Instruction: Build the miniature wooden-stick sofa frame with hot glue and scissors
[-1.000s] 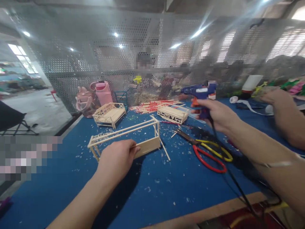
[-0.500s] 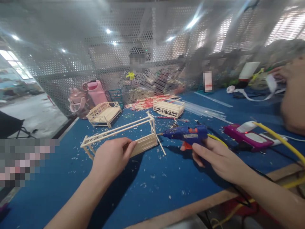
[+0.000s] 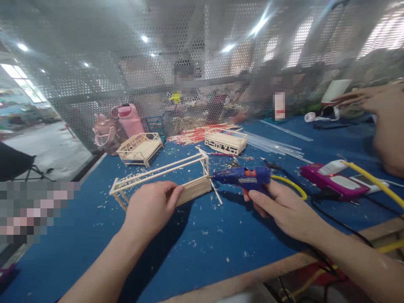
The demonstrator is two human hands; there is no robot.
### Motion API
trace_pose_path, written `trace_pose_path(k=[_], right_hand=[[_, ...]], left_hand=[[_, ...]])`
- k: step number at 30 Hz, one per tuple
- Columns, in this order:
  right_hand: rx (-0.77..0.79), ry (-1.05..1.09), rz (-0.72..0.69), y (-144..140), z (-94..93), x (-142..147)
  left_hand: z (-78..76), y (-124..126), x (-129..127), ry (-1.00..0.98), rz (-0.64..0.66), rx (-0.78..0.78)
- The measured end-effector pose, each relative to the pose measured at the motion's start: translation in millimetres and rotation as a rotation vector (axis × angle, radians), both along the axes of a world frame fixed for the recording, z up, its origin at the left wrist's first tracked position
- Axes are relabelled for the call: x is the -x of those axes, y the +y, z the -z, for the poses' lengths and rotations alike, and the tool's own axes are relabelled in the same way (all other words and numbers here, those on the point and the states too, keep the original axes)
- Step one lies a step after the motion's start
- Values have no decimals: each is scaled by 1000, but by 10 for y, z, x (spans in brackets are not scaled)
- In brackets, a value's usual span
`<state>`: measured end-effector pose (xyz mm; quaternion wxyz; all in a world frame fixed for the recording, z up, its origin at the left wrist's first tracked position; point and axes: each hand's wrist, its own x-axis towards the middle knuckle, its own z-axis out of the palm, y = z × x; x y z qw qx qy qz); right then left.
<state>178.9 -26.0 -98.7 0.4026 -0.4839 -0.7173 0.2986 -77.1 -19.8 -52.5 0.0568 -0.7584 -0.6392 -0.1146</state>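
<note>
My left hand (image 3: pixel 154 204) is closed on a small frame of pale wooden sticks (image 3: pixel 194 190), pinching its slatted panel between thumb and fingers. Part of the frame lies hidden behind that hand. In my right hand (image 3: pixel 279 206) is a blue glue gun (image 3: pixel 246 177) with an orange trigger. Its nozzle points left and meets the frame's right corner, at the end of the panel; whether glue comes out is too small to tell. One loose-ended stick (image 3: pixel 216 192) slants down from that corner to the tabletop.
A stick-built miniature bench (image 3: pixel 140 149) and a second stick model (image 3: pixel 225 142) stand behind. Red-and-cream sticks (image 3: pixel 202 134) and clear glue sticks (image 3: pixel 274 144) lie farther back. Pink bottles (image 3: pixel 131 120) stand left. A magenta power strip (image 3: pixel 334 183) with a yellow cable is right, near another person's arm (image 3: pixel 389 126).
My right hand has brought the glue gun slightly left, its nozzle now against the frame's corner. The other person's hand has shifted at the white ribbon. My left hand keeps its hold.
</note>
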Motion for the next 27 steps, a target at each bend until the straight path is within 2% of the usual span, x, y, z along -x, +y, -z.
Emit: trace_pose_path(k=[12,22,27], right_hand=[[-182,-140,56,-33,-46,26],[-438,-340,34,-72,43,21],[-485,-378,90,-103,71,-67]], left_hand=[[-16,-5,-10,10,1,14],[-20,0,-15,13,-9,23],[-18,3,-12,-4,3,30]])
